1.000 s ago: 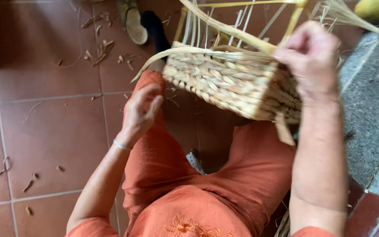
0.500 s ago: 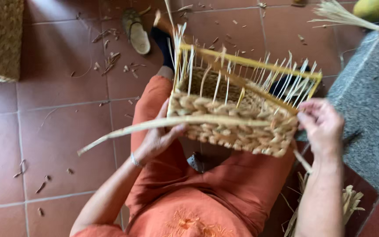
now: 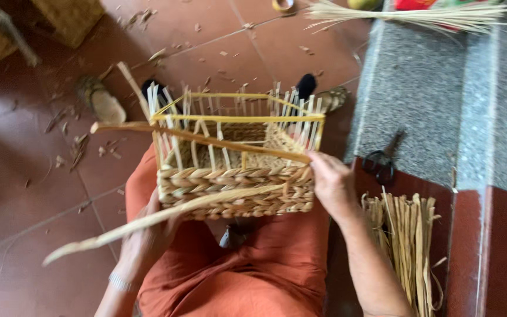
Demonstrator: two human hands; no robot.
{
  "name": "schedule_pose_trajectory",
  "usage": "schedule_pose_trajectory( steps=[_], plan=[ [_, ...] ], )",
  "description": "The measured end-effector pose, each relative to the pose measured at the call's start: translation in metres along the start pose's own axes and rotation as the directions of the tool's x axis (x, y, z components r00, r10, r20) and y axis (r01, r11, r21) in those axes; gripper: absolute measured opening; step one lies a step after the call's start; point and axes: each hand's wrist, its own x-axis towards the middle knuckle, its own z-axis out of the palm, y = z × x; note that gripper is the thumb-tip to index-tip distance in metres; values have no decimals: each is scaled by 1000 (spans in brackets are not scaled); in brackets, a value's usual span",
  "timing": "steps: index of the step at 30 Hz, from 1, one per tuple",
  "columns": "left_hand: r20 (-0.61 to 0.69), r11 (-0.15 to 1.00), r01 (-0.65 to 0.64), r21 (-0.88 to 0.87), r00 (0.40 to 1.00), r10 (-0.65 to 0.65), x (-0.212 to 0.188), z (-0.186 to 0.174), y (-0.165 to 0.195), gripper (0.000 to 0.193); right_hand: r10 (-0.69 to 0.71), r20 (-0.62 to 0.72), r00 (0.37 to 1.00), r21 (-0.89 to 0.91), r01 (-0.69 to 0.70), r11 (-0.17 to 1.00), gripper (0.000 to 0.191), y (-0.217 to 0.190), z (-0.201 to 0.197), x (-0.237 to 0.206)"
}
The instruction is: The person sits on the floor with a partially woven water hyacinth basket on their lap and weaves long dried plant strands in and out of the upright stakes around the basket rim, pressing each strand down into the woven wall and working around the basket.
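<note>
the long flat strand [image 3: 148,220] sticks out far to the left, loose at its tip, and it can slip out of the weave or kink if it is pulled at a bad angle. the left hand [image 3: 145,238] is under the near left corner of the half-woven basket [image 3: 236,188], fingers curled on the strand and the basket bottom. the basket rests on the lap, over the orange trousers [image 3: 253,270]. its thin upright stakes [image 3: 230,126] are free at the top and can bend or snap. the right hand [image 3: 333,188] grasps the near right corner. the scissors [image 3: 382,161] on the stone step at right lie near the elbow and could be knocked.
</note>
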Motion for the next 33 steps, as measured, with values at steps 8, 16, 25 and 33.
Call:
schedule_pose_trajectory(
  steps=[8,16,25,33],
  plan=[
    [508,863,-117,-492,766,394,-48,-31,43,23,-162,-39,986,-139,155,978,31,-3,-15,13],
    [-17,706,-538,-461,801,599,17,5,131,16,-49,-89,995,243,69,968,22,4,-24,25],
    [9,778,-576,249,805,593,112,110,218,18,171,-192,966,367,-91,926,27,20,-44,1],
    [-27,544,-821,172,549,836,79,135,221,13,272,-285,919,382,-151,912,20,39,-21,-13]
  ],
)
